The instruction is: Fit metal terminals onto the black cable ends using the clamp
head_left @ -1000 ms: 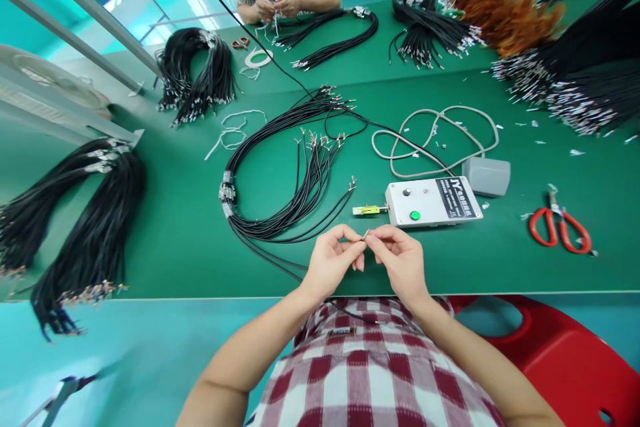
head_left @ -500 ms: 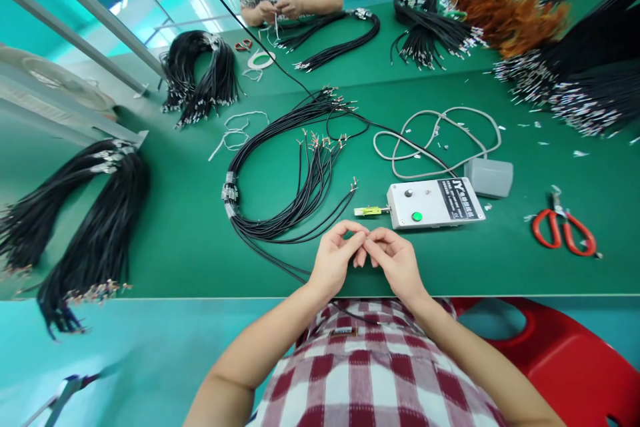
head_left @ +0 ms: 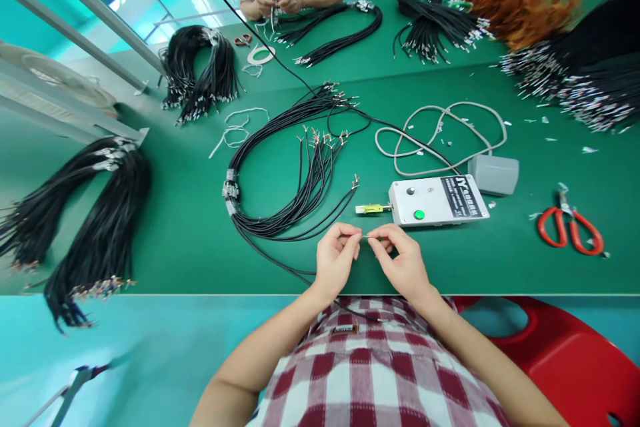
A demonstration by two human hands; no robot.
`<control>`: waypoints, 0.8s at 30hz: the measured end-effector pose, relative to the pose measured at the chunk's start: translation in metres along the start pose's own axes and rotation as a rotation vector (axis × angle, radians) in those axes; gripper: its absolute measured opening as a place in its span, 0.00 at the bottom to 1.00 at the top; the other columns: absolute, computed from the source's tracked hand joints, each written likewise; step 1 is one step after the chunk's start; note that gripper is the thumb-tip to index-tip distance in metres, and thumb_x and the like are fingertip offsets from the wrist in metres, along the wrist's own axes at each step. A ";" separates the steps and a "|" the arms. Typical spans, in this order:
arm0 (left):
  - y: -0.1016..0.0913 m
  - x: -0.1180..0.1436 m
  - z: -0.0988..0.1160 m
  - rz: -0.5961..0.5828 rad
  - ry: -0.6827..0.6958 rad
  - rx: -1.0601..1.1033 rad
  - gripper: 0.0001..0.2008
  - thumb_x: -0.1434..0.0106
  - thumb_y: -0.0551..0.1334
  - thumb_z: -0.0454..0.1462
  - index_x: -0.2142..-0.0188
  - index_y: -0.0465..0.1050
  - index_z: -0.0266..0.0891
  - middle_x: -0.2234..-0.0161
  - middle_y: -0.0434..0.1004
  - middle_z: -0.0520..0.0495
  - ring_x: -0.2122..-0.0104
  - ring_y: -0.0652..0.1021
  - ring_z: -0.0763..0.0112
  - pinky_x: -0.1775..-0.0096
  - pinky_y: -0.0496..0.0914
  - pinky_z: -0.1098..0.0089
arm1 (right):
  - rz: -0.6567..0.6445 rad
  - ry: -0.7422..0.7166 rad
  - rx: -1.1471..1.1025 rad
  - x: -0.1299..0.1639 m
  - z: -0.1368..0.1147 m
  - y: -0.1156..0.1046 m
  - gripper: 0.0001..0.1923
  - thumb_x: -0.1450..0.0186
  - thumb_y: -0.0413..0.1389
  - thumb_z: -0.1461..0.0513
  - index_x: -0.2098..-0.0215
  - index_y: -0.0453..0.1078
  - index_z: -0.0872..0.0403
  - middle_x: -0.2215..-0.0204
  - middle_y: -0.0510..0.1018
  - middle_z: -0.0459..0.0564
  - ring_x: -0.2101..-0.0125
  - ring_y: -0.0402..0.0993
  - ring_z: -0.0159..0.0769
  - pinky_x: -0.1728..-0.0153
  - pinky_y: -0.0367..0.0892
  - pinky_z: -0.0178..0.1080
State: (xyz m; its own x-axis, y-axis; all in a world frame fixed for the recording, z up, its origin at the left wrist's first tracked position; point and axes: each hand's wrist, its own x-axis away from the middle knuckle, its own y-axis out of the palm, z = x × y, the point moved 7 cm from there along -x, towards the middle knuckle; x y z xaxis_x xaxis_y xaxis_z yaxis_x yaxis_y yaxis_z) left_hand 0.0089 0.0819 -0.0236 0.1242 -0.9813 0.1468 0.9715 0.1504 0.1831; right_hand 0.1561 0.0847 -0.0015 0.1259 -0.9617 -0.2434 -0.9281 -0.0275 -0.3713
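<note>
Both hands have drawn slightly apart since a moment ago, so a thin wire end (head_left: pixel 369 236) now shows stretched between them, pinched by the left hand (head_left: pixel 336 261) and the right hand (head_left: pixel 401 263) with thumbs and forefingers closed on it, just above the near edge of the green table (head_left: pixel 175 240). Just beyond the grip sits a white tester box (head_left: pixel 437 199), with the looped black cable bundle (head_left: pixel 280 173) beyond and to the left, and red scissors (head_left: pixel 570 230) well off to the right.

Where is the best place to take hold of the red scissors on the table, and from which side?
Probably the red handle loops of the red scissors, from above: they lie flat on the green table, blades pointing away, with open space around them.
</note>
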 end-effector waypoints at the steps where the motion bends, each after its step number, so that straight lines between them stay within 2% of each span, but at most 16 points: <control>1: 0.000 0.000 0.001 0.006 0.028 -0.023 0.13 0.39 0.68 0.44 0.67 0.71 0.36 0.75 0.70 0.53 0.80 0.68 0.80 0.76 0.64 0.75 | -0.007 -0.045 0.108 0.000 -0.004 -0.003 0.05 0.30 0.55 0.62 0.57 0.72 0.52 0.63 0.78 0.48 0.74 0.71 0.29 0.70 0.67 0.36; 3: 0.002 0.000 0.003 -0.014 0.066 -0.064 0.12 0.37 0.67 0.43 0.67 0.71 0.37 0.73 0.70 0.52 0.79 0.68 0.79 0.76 0.64 0.75 | -0.013 -0.168 0.357 -0.001 -0.015 -0.006 0.10 0.29 0.56 0.61 0.50 0.71 0.53 0.57 0.80 0.50 0.72 0.73 0.30 0.66 0.67 0.38; 4: 0.003 0.000 0.004 -0.031 0.084 -0.091 0.10 0.36 0.66 0.42 0.67 0.71 0.37 0.71 0.70 0.52 0.79 0.68 0.79 0.76 0.64 0.75 | -0.018 -0.238 0.471 -0.001 -0.021 -0.006 0.10 0.29 0.56 0.61 0.50 0.72 0.53 0.57 0.80 0.51 0.70 0.74 0.32 0.65 0.65 0.38; 6: 0.003 0.000 0.007 -0.060 0.143 -0.181 0.07 0.35 0.64 0.39 0.66 0.72 0.38 0.69 0.70 0.50 0.76 0.70 0.77 0.73 0.66 0.74 | -0.037 -0.363 0.633 -0.004 -0.031 -0.003 0.06 0.29 0.56 0.61 0.57 0.74 0.53 0.60 0.82 0.48 0.68 0.74 0.34 0.66 0.62 0.40; 9: 0.002 0.000 0.014 -0.085 0.263 -0.345 0.05 0.34 0.62 0.36 0.66 0.73 0.38 0.66 0.71 0.47 0.68 0.73 0.72 0.66 0.69 0.72 | -0.073 -0.481 0.736 -0.010 -0.038 0.001 0.09 0.28 0.55 0.61 0.65 0.75 0.51 0.68 0.82 0.44 0.69 0.73 0.34 0.67 0.57 0.41; 11: -0.002 -0.005 0.014 -0.085 0.273 -0.364 0.04 0.34 0.62 0.36 0.66 0.73 0.38 0.66 0.72 0.47 0.67 0.74 0.72 0.66 0.69 0.72 | -0.083 -0.499 0.784 -0.016 -0.039 0.000 0.07 0.29 0.56 0.61 0.63 0.75 0.51 0.66 0.83 0.45 0.66 0.73 0.35 0.65 0.56 0.42; 13: -0.007 -0.014 0.009 -0.061 0.203 -0.297 0.05 0.35 0.62 0.37 0.67 0.72 0.38 0.68 0.71 0.49 0.71 0.72 0.74 0.70 0.67 0.73 | -0.081 -0.482 0.848 -0.025 -0.037 -0.003 0.06 0.30 0.58 0.60 0.58 0.75 0.52 0.60 0.84 0.47 0.60 0.73 0.38 0.62 0.56 0.43; 16: -0.015 -0.028 0.002 -0.011 0.082 -0.182 0.08 0.38 0.65 0.39 0.68 0.70 0.37 0.75 0.68 0.53 0.79 0.67 0.78 0.76 0.61 0.75 | -0.118 -0.456 0.949 -0.039 -0.030 -0.003 0.09 0.32 0.59 0.62 0.53 0.74 0.55 0.55 0.83 0.50 0.54 0.71 0.42 0.57 0.55 0.45; 21: -0.016 -0.045 0.003 0.010 0.027 -0.118 0.11 0.41 0.68 0.41 0.70 0.69 0.37 0.82 0.62 0.57 0.83 0.65 0.79 0.79 0.57 0.76 | -0.236 -0.464 1.083 -0.055 -0.018 0.008 0.10 0.30 0.53 0.68 0.52 0.72 0.55 0.54 0.81 0.54 0.53 0.69 0.44 0.54 0.53 0.48; 24: -0.014 -0.051 0.002 0.011 0.022 -0.114 0.10 0.41 0.68 0.40 0.70 0.69 0.38 0.82 0.63 0.57 0.83 0.65 0.80 0.79 0.58 0.76 | -0.278 -0.437 1.120 -0.062 -0.012 0.012 0.09 0.31 0.52 0.69 0.57 0.72 0.53 0.59 0.80 0.54 0.54 0.68 0.46 0.54 0.53 0.48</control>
State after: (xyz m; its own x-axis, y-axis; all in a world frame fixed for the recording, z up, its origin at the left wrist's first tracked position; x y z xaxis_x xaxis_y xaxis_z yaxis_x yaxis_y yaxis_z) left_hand -0.0118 0.1295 -0.0321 0.1379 -0.9823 0.1270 0.9866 0.1475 0.0695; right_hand 0.1329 0.1405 0.0197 0.5776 -0.7826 -0.2324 -0.0660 0.2390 -0.9688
